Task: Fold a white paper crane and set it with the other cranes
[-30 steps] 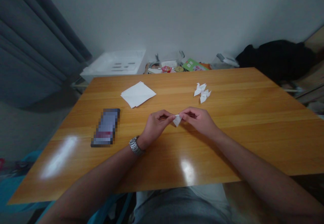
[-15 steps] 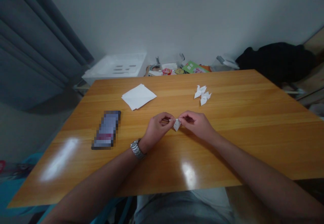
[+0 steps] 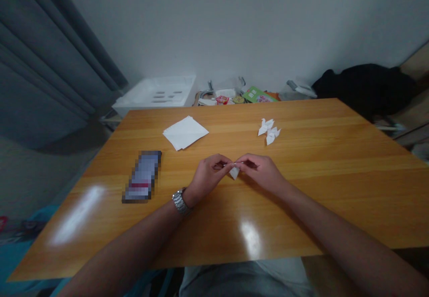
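The left hand [image 3: 208,175] and right hand [image 3: 263,172] pinch 1 white, pointed folded-paper piece [image 3: 234,173] between them; likely light, easily creased, best held by its upper edges.

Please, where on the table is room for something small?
The table is bare to the right of the paper birds, and between them and the paper stack. It is crowded near the middle, where the left hand and right hand pinch the folded paper.

The head view looks forward and down over the table [image 3: 219,216], facing a wall [image 3: 231,28].
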Tool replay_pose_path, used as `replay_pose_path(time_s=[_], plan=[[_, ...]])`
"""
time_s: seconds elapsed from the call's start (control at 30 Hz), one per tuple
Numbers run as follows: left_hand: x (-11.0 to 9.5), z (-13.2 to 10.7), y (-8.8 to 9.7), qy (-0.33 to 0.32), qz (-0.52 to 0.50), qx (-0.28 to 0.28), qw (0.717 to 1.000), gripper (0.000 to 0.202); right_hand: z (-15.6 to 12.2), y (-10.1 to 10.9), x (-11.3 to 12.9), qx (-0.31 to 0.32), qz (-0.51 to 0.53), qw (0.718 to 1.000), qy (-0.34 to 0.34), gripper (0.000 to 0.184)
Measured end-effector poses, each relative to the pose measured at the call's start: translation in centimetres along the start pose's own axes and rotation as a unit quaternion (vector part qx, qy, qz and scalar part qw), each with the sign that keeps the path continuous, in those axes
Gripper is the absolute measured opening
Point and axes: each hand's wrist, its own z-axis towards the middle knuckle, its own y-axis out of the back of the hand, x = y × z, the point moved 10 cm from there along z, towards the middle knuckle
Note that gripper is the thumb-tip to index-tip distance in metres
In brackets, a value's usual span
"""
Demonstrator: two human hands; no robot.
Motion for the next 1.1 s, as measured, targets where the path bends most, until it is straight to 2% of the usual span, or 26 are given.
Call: replay_pose_path(time_s=[0.23,0.37,0.67,0.97,1.1], plan=[[1.6,0.2,0.3,0.053,-0.093,-0.021,0.994,0.026,-0.1,0.5,0.2,-0.023,0.005,1.000,0.003,0.021],[2.0,0.2,0.4,0.061,-0.097,-0.017,0.993,0.028,0.1,0.5,-0.4,-0.028,0.020,0.999,-0.003,0.021],[1.7,0.1,1.1,0.055,-0.075,-0.034,0.995,0.028,0.4,-1.1,-2.7,0.028,0.181,0.980,-0.077,0.036],[2.2,0.2,1.0,0.040,-0.071,-0.040,0.996,0.025,0.5,-0.8,-2.3,0.019,0.137,0.990,-0.039,0.032],[1.6,0.3,0.9,0.023,-0.049,-0.029,0.998,0.022,0.6,-0.8,-2.7,0.018,0.140,0.989,-0.043,0.032]])
